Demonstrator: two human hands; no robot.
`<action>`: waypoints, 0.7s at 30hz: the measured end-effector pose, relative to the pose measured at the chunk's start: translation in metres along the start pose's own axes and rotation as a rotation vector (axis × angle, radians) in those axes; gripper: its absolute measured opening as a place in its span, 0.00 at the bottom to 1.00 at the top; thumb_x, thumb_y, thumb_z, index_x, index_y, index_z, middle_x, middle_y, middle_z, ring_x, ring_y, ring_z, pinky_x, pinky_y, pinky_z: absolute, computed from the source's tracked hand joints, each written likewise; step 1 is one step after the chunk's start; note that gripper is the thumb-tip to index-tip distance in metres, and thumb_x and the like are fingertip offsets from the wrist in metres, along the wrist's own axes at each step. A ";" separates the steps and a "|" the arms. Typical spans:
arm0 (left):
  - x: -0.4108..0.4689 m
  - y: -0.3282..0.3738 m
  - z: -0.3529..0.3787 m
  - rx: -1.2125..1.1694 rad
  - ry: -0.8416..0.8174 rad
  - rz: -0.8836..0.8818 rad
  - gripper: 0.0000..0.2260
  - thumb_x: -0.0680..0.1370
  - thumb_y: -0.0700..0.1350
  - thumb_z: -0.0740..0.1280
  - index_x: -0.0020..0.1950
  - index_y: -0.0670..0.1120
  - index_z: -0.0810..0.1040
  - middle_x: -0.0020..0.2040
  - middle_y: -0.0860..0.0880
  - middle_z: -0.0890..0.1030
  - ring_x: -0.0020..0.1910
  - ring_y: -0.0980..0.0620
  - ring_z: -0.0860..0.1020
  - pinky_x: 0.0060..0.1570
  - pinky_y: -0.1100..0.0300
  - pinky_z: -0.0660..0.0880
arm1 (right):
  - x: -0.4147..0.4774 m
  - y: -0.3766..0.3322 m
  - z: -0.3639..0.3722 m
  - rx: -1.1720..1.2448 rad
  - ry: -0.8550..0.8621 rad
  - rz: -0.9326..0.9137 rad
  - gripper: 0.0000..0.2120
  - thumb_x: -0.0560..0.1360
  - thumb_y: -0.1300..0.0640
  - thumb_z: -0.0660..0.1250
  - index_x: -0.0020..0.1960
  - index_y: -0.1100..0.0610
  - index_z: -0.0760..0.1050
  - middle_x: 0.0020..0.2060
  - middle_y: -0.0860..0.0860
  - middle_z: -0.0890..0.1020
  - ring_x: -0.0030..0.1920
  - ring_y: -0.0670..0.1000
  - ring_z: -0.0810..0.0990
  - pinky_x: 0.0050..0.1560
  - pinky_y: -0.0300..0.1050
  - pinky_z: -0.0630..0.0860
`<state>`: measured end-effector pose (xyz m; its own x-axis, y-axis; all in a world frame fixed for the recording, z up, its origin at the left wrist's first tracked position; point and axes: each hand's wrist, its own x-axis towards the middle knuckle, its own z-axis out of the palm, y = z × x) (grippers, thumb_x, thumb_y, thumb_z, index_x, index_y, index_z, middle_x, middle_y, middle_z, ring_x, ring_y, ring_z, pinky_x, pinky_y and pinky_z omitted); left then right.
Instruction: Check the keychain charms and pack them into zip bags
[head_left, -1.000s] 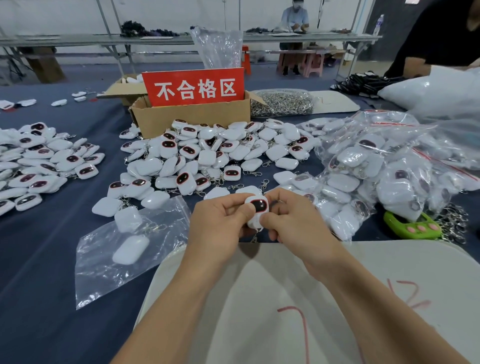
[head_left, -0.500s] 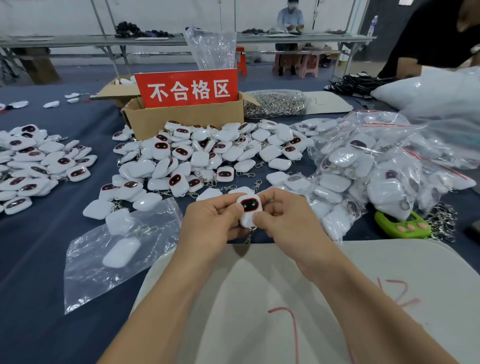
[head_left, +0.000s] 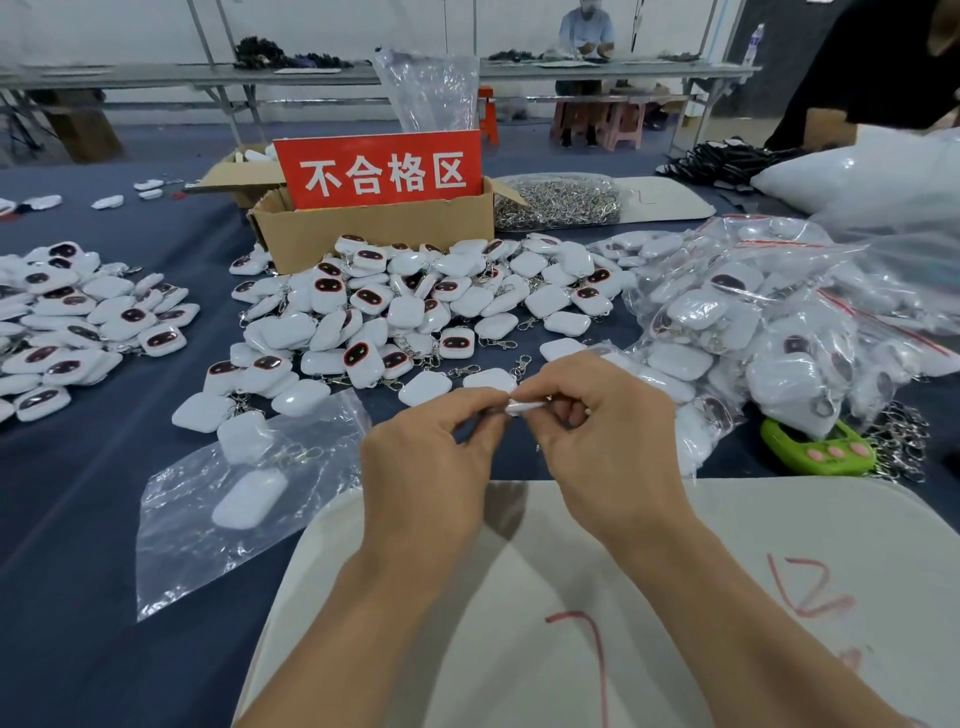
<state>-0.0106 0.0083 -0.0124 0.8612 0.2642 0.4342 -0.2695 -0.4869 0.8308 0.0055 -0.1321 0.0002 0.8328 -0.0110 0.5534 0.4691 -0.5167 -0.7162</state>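
Pinching charm (head_left: 523, 406) edge-on with left grip (head_left: 431, 460) and right grip (head_left: 618, 449), both closed round it. Could slip into pile (head_left: 415, 312) given such thin-edge hold.

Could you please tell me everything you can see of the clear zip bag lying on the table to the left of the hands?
The zip bag is clear, thin, crinkled plastic with glossy highlights, lying flat on the dark blue table cover, roughly square and turned slightly askew. Inside it rests one white charm, plain side up, with its metal clasp towards the far edge. Whether the mouth is sealed cannot be told.
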 end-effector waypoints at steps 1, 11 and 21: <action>0.000 -0.001 0.000 -0.005 -0.010 -0.010 0.10 0.73 0.40 0.78 0.47 0.57 0.88 0.42 0.68 0.84 0.43 0.65 0.83 0.47 0.72 0.76 | 0.000 0.000 0.000 0.001 0.003 0.002 0.14 0.69 0.72 0.74 0.44 0.53 0.85 0.38 0.38 0.80 0.38 0.41 0.76 0.41 0.30 0.71; 0.018 0.004 -0.006 -0.637 -0.142 -0.527 0.06 0.80 0.39 0.70 0.50 0.44 0.88 0.44 0.44 0.88 0.40 0.52 0.85 0.39 0.64 0.81 | 0.004 -0.005 -0.006 0.264 -0.121 0.163 0.22 0.74 0.72 0.69 0.51 0.45 0.87 0.52 0.37 0.85 0.55 0.36 0.83 0.55 0.33 0.78; 0.017 0.003 -0.005 -0.518 -0.099 -0.325 0.10 0.78 0.40 0.74 0.39 0.52 0.89 0.32 0.48 0.83 0.29 0.54 0.80 0.35 0.63 0.79 | 0.009 -0.001 -0.009 0.413 -0.111 0.333 0.11 0.77 0.63 0.73 0.44 0.46 0.87 0.32 0.54 0.85 0.29 0.49 0.78 0.34 0.48 0.78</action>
<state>0.0007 0.0152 -0.0006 0.9636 0.2405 0.1165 -0.1392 0.0797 0.9871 0.0099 -0.1394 0.0100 0.9718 -0.0148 0.2354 0.2319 -0.1208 -0.9652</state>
